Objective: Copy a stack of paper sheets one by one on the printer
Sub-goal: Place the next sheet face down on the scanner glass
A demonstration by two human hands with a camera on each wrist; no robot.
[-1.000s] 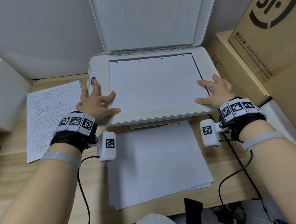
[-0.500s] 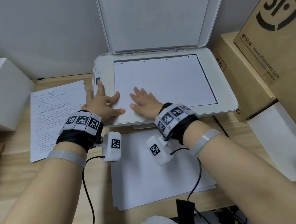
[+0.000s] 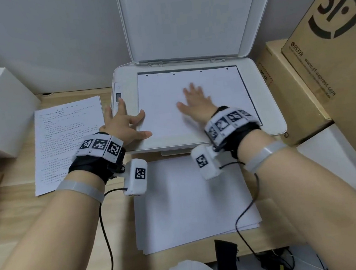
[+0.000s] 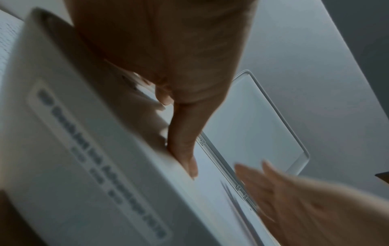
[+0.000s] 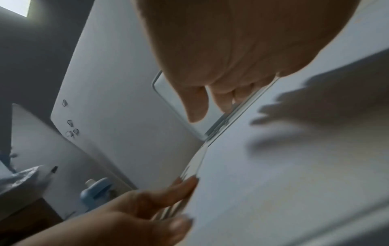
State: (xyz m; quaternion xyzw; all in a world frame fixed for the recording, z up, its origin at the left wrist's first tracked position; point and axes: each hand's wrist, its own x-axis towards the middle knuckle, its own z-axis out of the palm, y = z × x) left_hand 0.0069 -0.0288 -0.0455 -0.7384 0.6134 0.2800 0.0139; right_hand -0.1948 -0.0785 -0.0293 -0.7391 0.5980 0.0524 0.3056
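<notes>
White sheet on printer, two hands touching it.

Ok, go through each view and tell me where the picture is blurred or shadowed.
Head view: mostly sharp and evenly lit, only the right hand over the sheet on the scanner is motion-smeared. Left wrist view: dim, with the printer lettering streaked unreadable and the left hand dark against the light. Right wrist view: soft overall, with a blurred finger-shaped shadow across the paper.

White printer and sheet (blank), tan wood desk, brown boxes with black print.
</notes>
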